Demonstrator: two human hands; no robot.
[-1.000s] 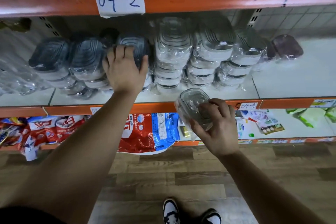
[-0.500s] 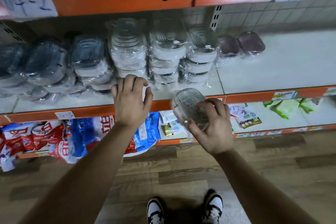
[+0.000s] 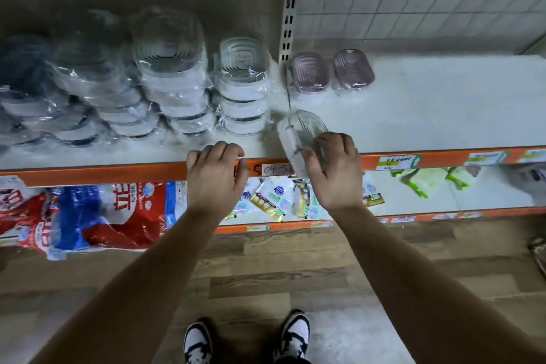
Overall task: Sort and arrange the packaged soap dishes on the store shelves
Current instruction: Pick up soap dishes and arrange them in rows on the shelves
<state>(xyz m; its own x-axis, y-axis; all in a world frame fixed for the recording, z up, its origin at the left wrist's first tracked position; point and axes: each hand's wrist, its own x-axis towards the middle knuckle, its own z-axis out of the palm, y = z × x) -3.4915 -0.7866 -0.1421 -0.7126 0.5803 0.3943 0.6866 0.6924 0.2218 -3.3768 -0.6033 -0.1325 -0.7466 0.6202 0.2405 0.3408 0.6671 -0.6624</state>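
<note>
Soap dish [image 3: 301,130] in clear wrap tilts above the orange shelf rail [image 3: 443,156], long axis pointing from the rail toward the back, gripped by the right hand [image 3: 336,174] with thumb and curled fingers. Left hand [image 3: 217,174] hovers at the rail, loosely bent, holding nothing.

glossy clear plastic wrap on soap dishes [image 3: 242,89], matt white shelf board [image 3: 428,115], wood-grain floor [image 3: 280,281]
</note>
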